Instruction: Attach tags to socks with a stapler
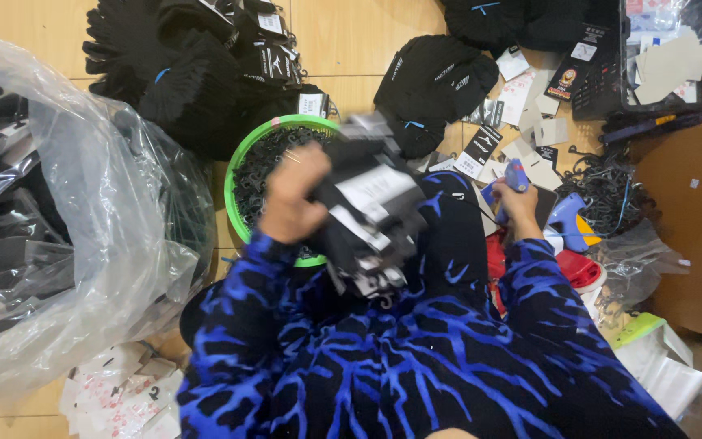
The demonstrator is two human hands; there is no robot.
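My left hand (290, 195) grips a blurred bundle of black gloves with white card tags (371, 215), held over my lap beside a green bowl (241, 162) full of small black hooks. My right hand (517, 199) is closed around a small blue tagging tool (516, 175), low on the floor to the right. Both arms wear blue-and-black patterned sleeves.
A large clear plastic bag (75, 236) of packed black items fills the left. Piles of black gloves (180, 65) and black hats (436, 81) lie on the wooden floor, with loose card tags (522, 122), a blue glue gun (566, 219), a black crate (668, 57) and cardboard at right.
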